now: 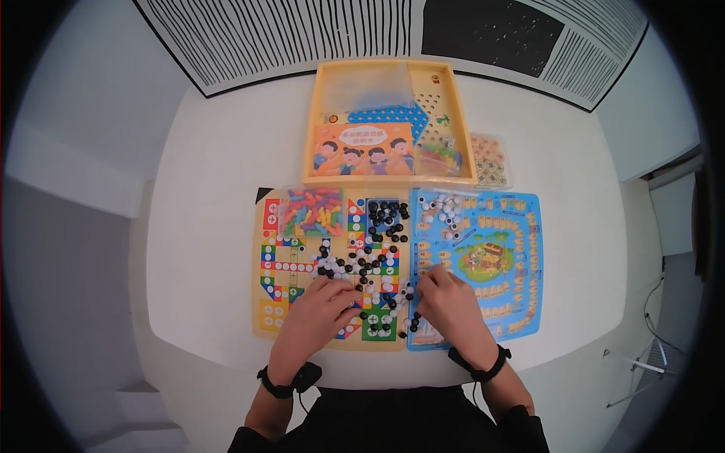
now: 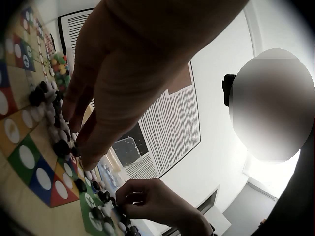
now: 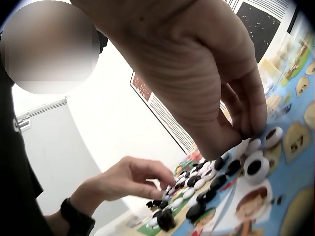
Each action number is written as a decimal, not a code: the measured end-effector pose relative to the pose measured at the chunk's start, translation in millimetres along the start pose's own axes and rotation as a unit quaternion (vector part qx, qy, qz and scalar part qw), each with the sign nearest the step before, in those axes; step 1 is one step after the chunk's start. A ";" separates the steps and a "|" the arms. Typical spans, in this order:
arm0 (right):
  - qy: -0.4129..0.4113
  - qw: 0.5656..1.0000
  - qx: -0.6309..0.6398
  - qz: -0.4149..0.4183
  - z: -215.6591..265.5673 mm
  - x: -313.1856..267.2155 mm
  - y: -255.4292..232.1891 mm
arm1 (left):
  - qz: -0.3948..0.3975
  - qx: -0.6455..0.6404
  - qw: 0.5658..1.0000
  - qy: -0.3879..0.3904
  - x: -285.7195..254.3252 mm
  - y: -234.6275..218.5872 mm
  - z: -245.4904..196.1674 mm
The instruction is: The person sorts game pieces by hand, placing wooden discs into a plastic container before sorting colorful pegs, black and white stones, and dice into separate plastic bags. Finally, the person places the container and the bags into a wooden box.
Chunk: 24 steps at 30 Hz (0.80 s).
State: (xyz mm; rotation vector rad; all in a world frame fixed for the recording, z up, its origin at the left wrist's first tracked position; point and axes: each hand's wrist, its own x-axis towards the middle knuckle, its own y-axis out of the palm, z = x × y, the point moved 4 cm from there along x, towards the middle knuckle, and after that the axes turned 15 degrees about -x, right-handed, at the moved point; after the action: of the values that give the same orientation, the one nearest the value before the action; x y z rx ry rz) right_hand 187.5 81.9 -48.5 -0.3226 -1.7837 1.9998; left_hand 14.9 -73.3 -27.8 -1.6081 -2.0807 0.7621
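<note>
Black and white go stones (image 1: 368, 266) lie scattered over a colourful ludo-style board (image 1: 266, 325) and along the seam with a blue board (image 1: 529, 264). My left hand (image 1: 323, 311) reaches down over the ludo board, its fingers extended and fingertips among the stones. Over the blue board's left edge, my right hand (image 1: 451, 302) has thumb and fingers drawn together. In the right wrist view, the fingertips pinch at a white stone (image 3: 240, 147), which they partly cover. Beside them lie white stones with dark centres (image 3: 256, 167) and several black ones (image 3: 196, 212).
A bag of coloured pegs (image 1: 312, 213) lies at the ludo board's back left. Behind the boards stands a yellow tray (image 1: 311, 143) holding an orange booklet (image 1: 362, 149) and a blue perforated piece (image 1: 389, 115). Round wooden pieces (image 1: 489, 160) in a bag adjoin its right side.
</note>
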 end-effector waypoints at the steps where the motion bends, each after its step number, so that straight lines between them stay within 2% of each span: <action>1: 0.002 1.000 0.005 0.001 -0.9 7.6 -2.5 | 0.004 0.003 1.000 -0.003 -11.3 0.7 1.8; 3: 0.004 0.995 0.098 -0.020 -8.5 29.1 -23.4 | -0.061 -0.016 0.998 -0.004 -27.2 -0.1 2.5; 5: 0.007 0.991 0.130 0.007 -5.9 47.3 -38.2 | -0.072 -0.036 0.997 -0.017 -34.6 4.5 7.8; 7: 0.023 0.974 0.223 -0.038 -2.2 64.6 -52.1 | -0.084 -0.057 0.994 -0.030 -37.3 6.8 11.4; 8: 0.022 0.974 0.223 -0.039 -0.3 69.0 -51.5 | -0.091 -0.052 0.994 -0.023 -37.5 7.3 11.3; 10: -0.008 0.975 0.164 -0.148 3.1 74.1 -58.0 | -0.100 -0.046 0.994 -0.014 -35.7 8.5 13.5; 11: -0.011 0.975 0.164 -0.147 2.8 71.8 -58.5 | -0.103 -0.037 0.994 -0.006 -35.4 9.4 14.4; 13: -0.011 0.983 0.171 -0.068 -0.6 57.7 -52.7 | -0.109 -0.029 0.994 -0.001 -35.8 8.6 15.6; 14: -0.013 0.983 0.170 -0.065 -2.6 49.1 -51.5 | -0.104 -0.038 0.994 0.005 -34.7 6.8 15.3; 16: -0.020 0.989 0.144 0.008 -6.7 28.8 -42.7 | -0.099 -0.051 0.994 0.012 -30.2 3.9 13.2; 19: 0.002 0.988 0.156 0.012 -15.2 2.4 -35.6 | -0.101 -0.082 0.991 0.005 -16.3 -5.2 6.0; 21: 0.015 0.988 0.156 0.009 -19.8 -8.7 -38.2 | -0.100 -0.041 0.992 0.070 2.4 -11.6 -4.7; 24: 0.046 0.986 0.162 0.004 -23.1 -17.8 -40.5 | -0.087 -0.067 0.990 0.093 43.1 -17.7 -16.8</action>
State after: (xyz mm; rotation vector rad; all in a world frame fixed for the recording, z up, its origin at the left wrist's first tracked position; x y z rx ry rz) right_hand 220.3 96.8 -14.0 -0.3120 -1.3731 2.1988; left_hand 0.9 -32.1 -4.2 -1.4768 -2.1376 0.4047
